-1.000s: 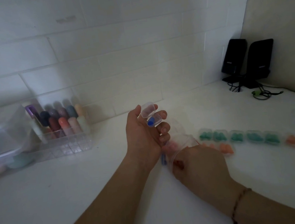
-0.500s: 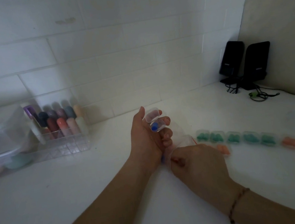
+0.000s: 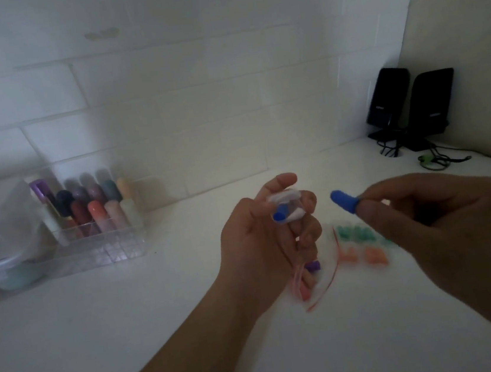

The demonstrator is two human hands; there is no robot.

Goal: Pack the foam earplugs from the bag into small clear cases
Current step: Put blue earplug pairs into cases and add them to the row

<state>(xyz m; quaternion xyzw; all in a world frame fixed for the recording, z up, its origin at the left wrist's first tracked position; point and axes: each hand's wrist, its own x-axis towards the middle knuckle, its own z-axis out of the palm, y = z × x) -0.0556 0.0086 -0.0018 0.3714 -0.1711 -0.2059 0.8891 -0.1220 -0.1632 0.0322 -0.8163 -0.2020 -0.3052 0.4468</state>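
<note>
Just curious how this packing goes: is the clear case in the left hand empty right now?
No, the clear case held by the left hand already has a blue earplug showing inside it.

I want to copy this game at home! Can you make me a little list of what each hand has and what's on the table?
left hand: holds a small clear plastic case with one blue foam earplug in it, and the clear plastic bag
right hand: pinches a second blue foam earplug
white table: clear cases of green earplugs and orange earplugs
far left: clear organiser of coloured tubes
far right corner: two black speakers
</note>
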